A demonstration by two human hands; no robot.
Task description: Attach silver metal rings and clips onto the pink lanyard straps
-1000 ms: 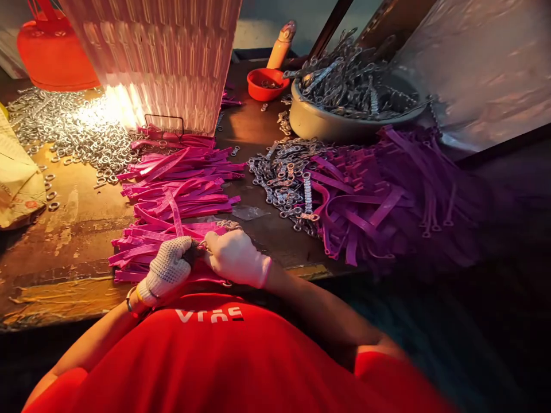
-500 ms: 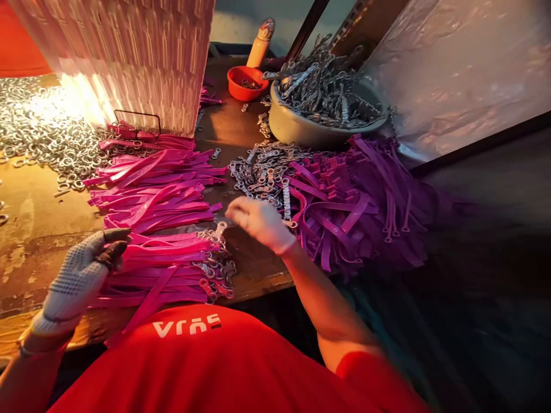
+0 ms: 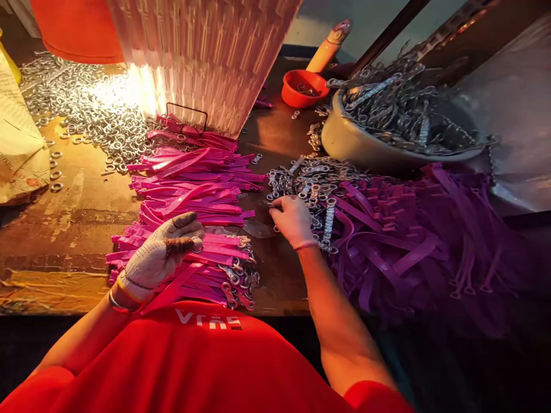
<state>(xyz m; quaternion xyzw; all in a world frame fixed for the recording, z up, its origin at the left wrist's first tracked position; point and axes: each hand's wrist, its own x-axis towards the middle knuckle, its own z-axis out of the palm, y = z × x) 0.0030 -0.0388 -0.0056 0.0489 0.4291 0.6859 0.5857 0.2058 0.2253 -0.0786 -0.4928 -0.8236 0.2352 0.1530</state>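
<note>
My left hand, in a white dotted glove with dark thumb and finger tips, is over the pink straps. A small metal ring shows between its thumb and finger. My right hand is bare at the near edge of a pile of metal links. Its fingers are pinched together, and what they hold, if anything, is too small to make out. The nearest bundle of pink straps has metal links at its right ends. Loose purple straps lie to the right of my right hand.
Behind the links stands a wide basin heaped with metal pieces, and beside it a small red bowl. Many metal rings are spread at the back left, by a ribbed clear panel. A paper sack stands at the left edge.
The view has swung left. My left hand has moved in over the pink straps, with a ring now visible in it. My right hand has shifted toward the pile of metal links.
</note>
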